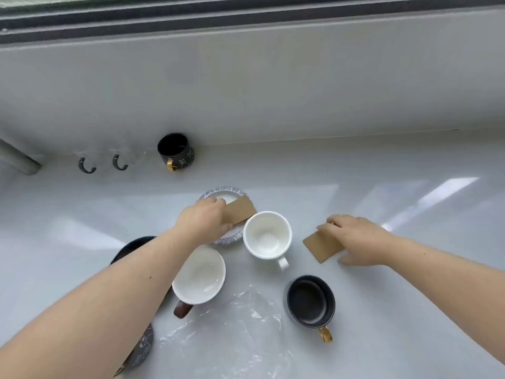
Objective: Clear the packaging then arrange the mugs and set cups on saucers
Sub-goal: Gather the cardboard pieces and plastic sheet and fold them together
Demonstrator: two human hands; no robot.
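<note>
My left hand [203, 218] grips a brown cardboard piece [241, 210] lying over a patterned saucer [218, 190]. My right hand [358, 237] presses on a second brown cardboard piece [318, 246] flat on the white counter. Between them stands a white mug [267, 236], its handle toward me. Nearer sit a white cup with a brown handle [199, 277] and a black mug with a gold handle [310, 300]. A clear plastic wrap [235, 329] lies crumpled at the front. A dark saucer [134, 246] peeks out behind my left forearm.
Another black mug with a gold handle [176, 151] stands at the back by the wall. Two dark hooks [87, 165] are on the wall to its left, with a grey pipe [16, 158] at far left. A dark patterned dish [143, 348] lies under my left arm.
</note>
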